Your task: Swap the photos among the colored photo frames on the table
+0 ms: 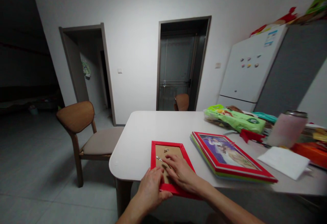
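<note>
At counter edge: red frame back-up, backing looks in, fastening unclear tbh; left hand gripping frame, right hand on backing, can't tell if pinching.

No text is readable; the fridge label and green package are blurred.

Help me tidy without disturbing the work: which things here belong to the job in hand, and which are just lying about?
In the job:
red frame, face down, touched by the left hand and right hand
metal fittings on its backing
stack of frames beside it, probably

Apparently lying about:
green packet
pink container
white sheet
</note>
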Tool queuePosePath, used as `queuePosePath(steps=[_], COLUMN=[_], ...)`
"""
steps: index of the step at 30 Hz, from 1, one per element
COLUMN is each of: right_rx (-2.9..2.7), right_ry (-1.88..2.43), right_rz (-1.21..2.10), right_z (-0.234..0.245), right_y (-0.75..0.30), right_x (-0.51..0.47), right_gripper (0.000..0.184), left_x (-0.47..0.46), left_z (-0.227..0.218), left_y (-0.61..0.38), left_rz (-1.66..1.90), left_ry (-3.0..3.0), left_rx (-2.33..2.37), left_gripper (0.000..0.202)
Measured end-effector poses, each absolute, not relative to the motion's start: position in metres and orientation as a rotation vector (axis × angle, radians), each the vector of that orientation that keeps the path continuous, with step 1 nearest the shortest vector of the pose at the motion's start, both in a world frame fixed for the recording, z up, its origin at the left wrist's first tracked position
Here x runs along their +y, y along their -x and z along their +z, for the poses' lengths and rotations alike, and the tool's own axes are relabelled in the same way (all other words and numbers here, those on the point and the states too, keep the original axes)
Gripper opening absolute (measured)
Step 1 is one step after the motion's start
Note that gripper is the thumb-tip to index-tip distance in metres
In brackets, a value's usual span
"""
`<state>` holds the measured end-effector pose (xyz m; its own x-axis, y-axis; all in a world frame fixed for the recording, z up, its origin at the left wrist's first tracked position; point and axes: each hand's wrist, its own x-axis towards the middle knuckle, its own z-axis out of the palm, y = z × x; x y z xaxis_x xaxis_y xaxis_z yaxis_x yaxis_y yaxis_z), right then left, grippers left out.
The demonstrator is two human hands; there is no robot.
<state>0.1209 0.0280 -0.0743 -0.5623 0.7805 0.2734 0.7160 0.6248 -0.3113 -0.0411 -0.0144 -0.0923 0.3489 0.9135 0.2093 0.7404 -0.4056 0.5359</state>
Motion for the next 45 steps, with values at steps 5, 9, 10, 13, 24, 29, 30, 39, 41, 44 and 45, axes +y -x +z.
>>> queuePosePath(steps=[5, 9, 10, 13, 24, 29, 30, 39, 41, 44, 45], right_rx=[-2.513, -2.536, -2.540, -2.537, -2.190, -2.068, -2.036, -1.880, -1.891, -1.867, -1.793], right_ry=[1.269, 1.211, 1.195, 1.186, 1.553, 1.733, 1.774, 1.723, 1.626, 1.489, 1.440], right_rz=[0.143, 0.142, 0.145, 0.168, 0.262, 0.281, 0.281, 0.314, 0.345, 0.405, 0.461], right_z=[-0.081, -0.085, -0.085, -0.084, -0.095, -0.099, -0.100, -0.090, -0.082, -0.070, -0.067], right_y=[-0.097, -0.094, -0.094, -0.095, -0.111, -0.104, -0.104, -0.104, -0.113, -0.141, -0.152], right_x=[0.053, 0.054, 0.053, 0.053, 0.107, 0.124, 0.127, 0.122, 0.110, 0.090, 0.083], right_gripper=[0.032, 0.032, 0.031, 0.028, 0.025, 0.022, 0.021, 0.022, 0.025, 0.026, 0.027], left_x=[-0.017, -0.018, -0.018, -0.018, -0.028, -0.030, -0.030, -0.031, -0.028, -0.025, -0.024], left_z=[-0.089, -0.089, -0.089, -0.089, -0.093, -0.094, -0.094, -0.083, -0.085, -0.089, -0.089], left_y=[0.041, 0.043, 0.043, 0.043, 0.047, 0.046, 0.046, 0.029, 0.017, 0.007, 0.007], left_rz=[0.718, 0.745, 0.748, 0.751, 0.673, 0.625, 0.620, 0.472, 0.386, 0.410, 0.467], left_ry=[-2.269, -2.269, -2.268, -2.274, -2.168, -2.158, -2.161, -2.324, -2.418, -2.466, -2.458], left_rx=[1.436, 1.426, 1.422, 1.422, 1.486, 1.504, 1.506, 1.496, 1.423, 1.348, 1.336], left_gripper=[0.056, 0.053, 0.054, 0.059, 0.072, 0.075, 0.075, 0.071, 0.063, 0.047, 0.047])
